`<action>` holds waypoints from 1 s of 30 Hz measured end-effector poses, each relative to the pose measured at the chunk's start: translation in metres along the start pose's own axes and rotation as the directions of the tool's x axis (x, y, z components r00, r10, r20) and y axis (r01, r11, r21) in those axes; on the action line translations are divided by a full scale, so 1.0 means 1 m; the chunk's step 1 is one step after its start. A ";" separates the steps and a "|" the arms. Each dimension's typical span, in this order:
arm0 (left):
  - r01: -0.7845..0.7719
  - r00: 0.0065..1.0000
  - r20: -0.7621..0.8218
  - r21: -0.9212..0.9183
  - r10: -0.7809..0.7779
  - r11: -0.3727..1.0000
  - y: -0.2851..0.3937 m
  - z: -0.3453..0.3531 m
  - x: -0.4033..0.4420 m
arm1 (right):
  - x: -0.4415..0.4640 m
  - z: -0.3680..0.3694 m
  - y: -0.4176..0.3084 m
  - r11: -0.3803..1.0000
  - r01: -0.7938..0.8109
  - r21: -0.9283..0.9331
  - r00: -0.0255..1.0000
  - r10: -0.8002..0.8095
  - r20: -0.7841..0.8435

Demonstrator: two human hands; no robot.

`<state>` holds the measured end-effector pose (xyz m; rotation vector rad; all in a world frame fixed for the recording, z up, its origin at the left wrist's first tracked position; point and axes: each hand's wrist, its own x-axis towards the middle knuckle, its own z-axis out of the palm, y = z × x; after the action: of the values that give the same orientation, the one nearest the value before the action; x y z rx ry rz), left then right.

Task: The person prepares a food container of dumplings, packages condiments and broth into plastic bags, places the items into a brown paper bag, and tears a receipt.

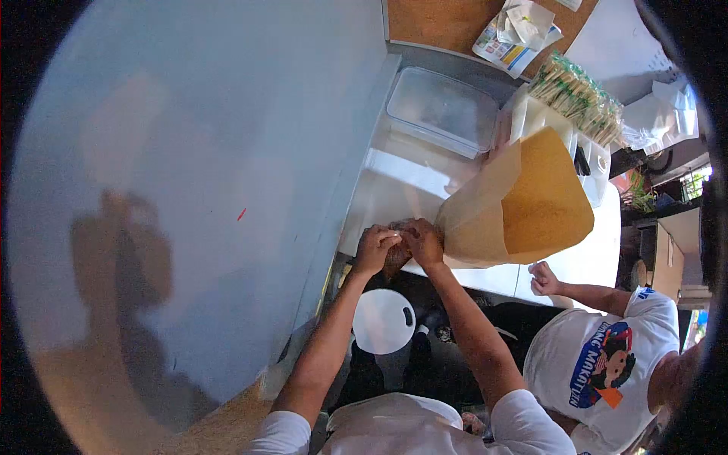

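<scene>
At the edge of the white table (474,279), my left hand (375,249) and my right hand (423,243) are close together, fingers pinched at the top of a small clear plastic bag (396,260). The bag hangs below my fingers and looks brown inside; what it contains is too small to make out. Just right of my right hand stands a large brown paper bag (478,220), with a yellowish-orange inner face (547,201) showing. My fingertips partly hide the small bag's upper end.
Behind lie a clear plastic container (442,111) and a bundle of wooden sticks with green ends (576,98). Packets (519,34) rest on a brown surface. A white round stool (383,322) stands below me. Another person (607,364) is at the right, one hand (544,279) by the table.
</scene>
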<state>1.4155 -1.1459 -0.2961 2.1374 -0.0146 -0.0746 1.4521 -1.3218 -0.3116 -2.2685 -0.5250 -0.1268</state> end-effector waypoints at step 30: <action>0.176 0.984 -0.017 0.203 -0.176 0.963 0.042 -0.019 0.029 | -0.012 0.006 -0.021 0.980 0.157 -0.125 0.984 -0.144 0.106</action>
<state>1.4467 -1.1537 -0.2515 2.3400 0.1747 -0.1865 1.4317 -1.3088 -0.3041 -2.3719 -0.7611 -0.1318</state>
